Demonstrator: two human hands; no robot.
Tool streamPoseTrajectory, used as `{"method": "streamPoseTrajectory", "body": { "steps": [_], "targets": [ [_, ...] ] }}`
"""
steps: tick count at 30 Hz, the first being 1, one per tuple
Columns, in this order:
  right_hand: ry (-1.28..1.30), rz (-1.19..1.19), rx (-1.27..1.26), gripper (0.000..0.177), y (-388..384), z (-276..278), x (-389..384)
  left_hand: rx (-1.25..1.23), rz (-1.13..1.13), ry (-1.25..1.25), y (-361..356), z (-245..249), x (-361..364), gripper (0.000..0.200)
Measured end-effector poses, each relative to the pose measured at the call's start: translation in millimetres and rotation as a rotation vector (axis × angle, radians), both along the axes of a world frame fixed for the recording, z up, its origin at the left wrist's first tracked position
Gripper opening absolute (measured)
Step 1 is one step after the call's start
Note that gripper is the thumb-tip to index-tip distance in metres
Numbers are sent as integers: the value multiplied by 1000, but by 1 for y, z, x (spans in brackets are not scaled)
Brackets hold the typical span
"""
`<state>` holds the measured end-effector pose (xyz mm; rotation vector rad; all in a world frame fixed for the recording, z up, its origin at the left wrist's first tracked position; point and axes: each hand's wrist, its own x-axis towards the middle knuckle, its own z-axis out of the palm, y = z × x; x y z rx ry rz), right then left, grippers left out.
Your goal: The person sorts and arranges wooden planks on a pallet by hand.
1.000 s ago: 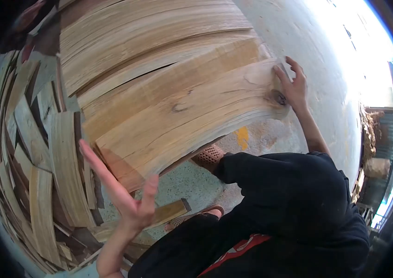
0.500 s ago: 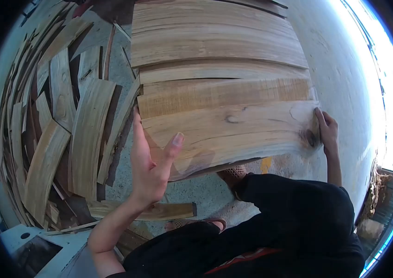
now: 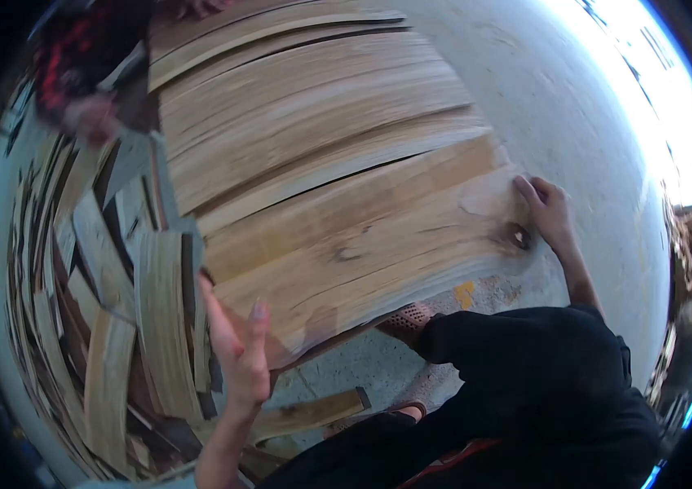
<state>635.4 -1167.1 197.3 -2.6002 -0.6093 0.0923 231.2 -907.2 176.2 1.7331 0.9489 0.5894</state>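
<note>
Light wooden boards lie side by side and partly overlap in front of me. The nearest board [image 3: 378, 265] has a dark knot near its right end and an uneven front edge. My left hand [image 3: 240, 350] is at that board's left end, thumb raised and apart from the fingers, the palm side against the end; its fingertips are partly hidden. At the right end, my right hand [image 3: 550, 213] grips the same board by its corner, close to the knot. Behind it lie a narrow board [image 3: 346, 200] and a wider board [image 3: 305, 106].
Many loose wood strips [image 3: 162, 318] are heaped on the floor at the left. Another person's hand [image 3: 91, 118] and dark red patterned sleeve show at the upper left. One offcut [image 3: 305, 414] lies near my feet. A wall of light bands stands at the right.
The view has turned, so the boards now slant and sit further left. The other person's arm and hand have come into view at the upper left. Both my hands remain at the board's ends.
</note>
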Motion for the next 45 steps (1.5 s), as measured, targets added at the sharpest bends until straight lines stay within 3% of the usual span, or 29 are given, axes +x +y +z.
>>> {"method": "streamPoseTrajectory", "body": {
  "steps": [4,7,10,12,14,16,17,19,21,24,26,28,30,35,38,41,45],
  "targets": [
    [23,-35,-123,48,14,17,11,-60,36,-124,-8,11,15,89],
    [122,-53,-195,48,31,17,11,-11,58,11,-12,8,16,87],
    [35,25,-4,49,10,-23,36,47,23,-64,-14,-2,10,85],
    [192,9,46,50,-2,-27,54,67,11,-208,-6,-10,5,80],
    [170,-17,-87,53,1,-20,62,-368,179,-536,9,-22,-7,75],
    [298,45,67,58,-33,-37,146,-397,267,-682,32,-50,-38,67],
    [-76,184,-224,59,-6,-13,148,-210,191,-515,45,-60,-66,72],
    [-270,350,-181,57,26,20,172,156,-32,-79,52,-84,-137,85],
    [-347,550,-80,53,88,59,127,540,-372,446,47,-109,-208,102],
    [-430,1011,-50,44,150,93,37,483,-617,741,-10,-121,-251,121],
    [-425,1379,-43,42,193,101,-5,423,-669,746,-44,-129,-272,115],
    [-507,1571,-194,39,229,108,-55,392,-701,791,-73,-144,-289,112],
    [-334,1819,-196,39,249,106,-113,390,-713,875,-92,-162,-302,113],
    [-53,2186,-87,50,256,87,-253,611,-762,857,-92,-170,-305,75],
    [20,2344,-30,54,256,79,-298,597,-622,845,-88,-159,-305,75],
    [19,2405,113,59,242,76,-324,576,-352,660,-78,-123,-303,77],
    [-321,2433,153,68,239,73,-327,528,69,480,-74,-80,-292,85]
  ]
}}
